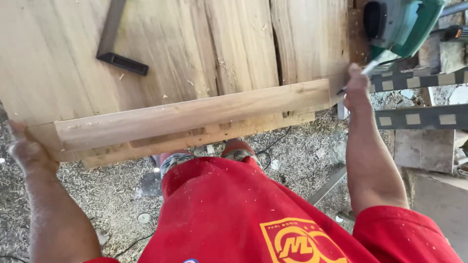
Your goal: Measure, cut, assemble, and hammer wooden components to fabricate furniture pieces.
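A wide panel of joined wooden planks [161,53] lies in front of me, with a long wooden batten [195,114] along its near edge. My left hand [27,151] grips the panel's near left corner from below. My right hand [356,87] rests at the batten's right end and holds a thin pencil-like stick [369,68], fingers closed round it. I wear a red shirt and shorts.
A dark metal try square [114,46] lies on the planks at the upper left. A green power tool [399,24] sits at the upper right, beside metal rails [419,117]. Sawdust and a black cable [273,146] cover the ground below.
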